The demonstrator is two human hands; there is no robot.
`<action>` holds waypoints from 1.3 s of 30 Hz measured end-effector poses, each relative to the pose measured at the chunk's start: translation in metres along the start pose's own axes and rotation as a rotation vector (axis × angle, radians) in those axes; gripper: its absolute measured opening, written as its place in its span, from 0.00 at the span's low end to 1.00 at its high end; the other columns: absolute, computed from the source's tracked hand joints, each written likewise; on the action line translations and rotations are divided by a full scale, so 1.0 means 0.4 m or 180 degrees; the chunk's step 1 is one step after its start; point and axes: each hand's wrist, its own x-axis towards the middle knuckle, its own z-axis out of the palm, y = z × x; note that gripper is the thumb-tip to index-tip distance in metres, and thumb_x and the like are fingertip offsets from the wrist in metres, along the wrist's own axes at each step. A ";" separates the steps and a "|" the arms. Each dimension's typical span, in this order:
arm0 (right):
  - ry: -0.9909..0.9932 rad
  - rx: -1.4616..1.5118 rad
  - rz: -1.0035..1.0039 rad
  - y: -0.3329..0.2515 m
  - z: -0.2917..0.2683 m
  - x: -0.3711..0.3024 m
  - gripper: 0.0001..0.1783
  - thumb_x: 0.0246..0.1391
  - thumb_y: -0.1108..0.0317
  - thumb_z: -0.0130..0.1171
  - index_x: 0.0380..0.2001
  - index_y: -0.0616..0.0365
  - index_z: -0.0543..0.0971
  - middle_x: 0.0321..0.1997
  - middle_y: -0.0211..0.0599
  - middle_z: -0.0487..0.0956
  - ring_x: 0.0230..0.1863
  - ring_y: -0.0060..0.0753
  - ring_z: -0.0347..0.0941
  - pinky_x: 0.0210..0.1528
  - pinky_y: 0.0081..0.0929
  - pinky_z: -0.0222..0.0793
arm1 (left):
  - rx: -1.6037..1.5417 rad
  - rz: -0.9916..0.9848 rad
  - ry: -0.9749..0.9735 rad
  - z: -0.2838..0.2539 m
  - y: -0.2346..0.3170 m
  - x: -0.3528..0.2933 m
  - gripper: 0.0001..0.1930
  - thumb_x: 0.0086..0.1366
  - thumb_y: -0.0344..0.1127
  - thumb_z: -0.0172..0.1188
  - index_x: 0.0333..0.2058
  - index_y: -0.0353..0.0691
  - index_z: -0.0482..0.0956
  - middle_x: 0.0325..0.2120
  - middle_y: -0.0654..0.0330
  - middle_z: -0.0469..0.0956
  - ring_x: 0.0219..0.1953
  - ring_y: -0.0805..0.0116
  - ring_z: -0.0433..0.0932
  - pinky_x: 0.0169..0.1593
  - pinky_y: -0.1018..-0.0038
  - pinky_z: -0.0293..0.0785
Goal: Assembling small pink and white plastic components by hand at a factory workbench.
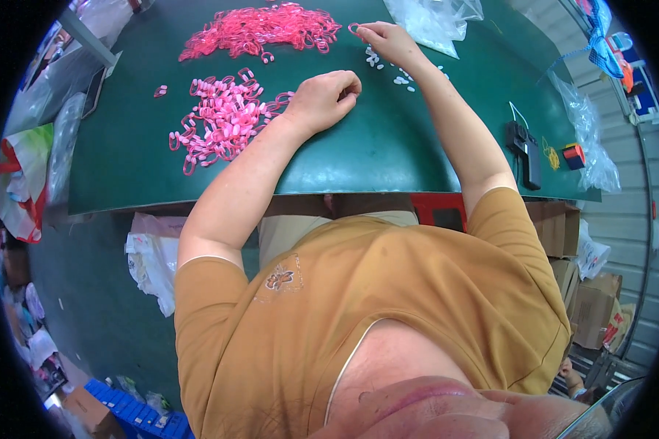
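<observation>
My right hand (392, 44) pinches a small pink plastic loop (354, 28) between thumb and fingertips, above the far middle of the green table. Below that hand, several small white oval pieces (401, 79) lie scattered. My left hand (324, 99) rests nearer, its fingers curled together; whatever they may hold is hidden. Beside its wrist spreads a pile of pink loops with pale pink oval pieces on them (231, 117). Farther back, a wide heap of bare pink loops (263, 31) covers the table. One loop with pale pieces (160, 91) lies apart on the left.
A clear plastic bag (436, 25) lies at the back of the green table (388, 139). On the right are a black box with a cable (523, 154), yellow string (551, 155) and an orange-and-black item (574, 156). A metal post (88, 40) stands at the left edge.
</observation>
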 end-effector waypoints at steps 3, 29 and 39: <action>-0.0861 0.1105 0.0257 -0.049 -0.048 -0.095 0.22 0.73 0.48 0.58 0.55 0.52 0.88 0.39 0.25 0.84 0.37 0.19 0.77 0.46 0.21 0.73 | -0.0076 -0.0200 0.0431 -0.007 0.011 0.001 0.05 0.66 0.33 0.63 0.40 0.42 0.82 0.34 0.56 0.84 0.36 0.55 0.85 0.42 0.61 0.81; -0.0197 -0.0839 0.0555 0.111 -0.169 -0.349 0.18 0.68 0.52 0.61 0.52 0.47 0.89 0.47 0.37 0.89 0.50 0.40 0.85 0.55 0.36 0.78 | -0.0270 -0.0384 -0.0116 0.025 -0.014 0.006 0.08 0.69 0.29 0.66 0.46 0.37 0.85 0.36 0.62 0.86 0.38 0.76 0.84 0.45 0.76 0.81; -0.0205 -0.1040 -0.0267 0.044 -0.130 -0.363 0.14 0.68 0.55 0.62 0.47 0.48 0.89 0.48 0.36 0.84 0.45 0.45 0.84 0.51 0.41 0.80 | -0.0257 -0.0508 -0.0205 0.020 -0.013 0.010 0.07 0.69 0.29 0.66 0.45 0.37 0.84 0.35 0.62 0.86 0.37 0.77 0.84 0.44 0.76 0.80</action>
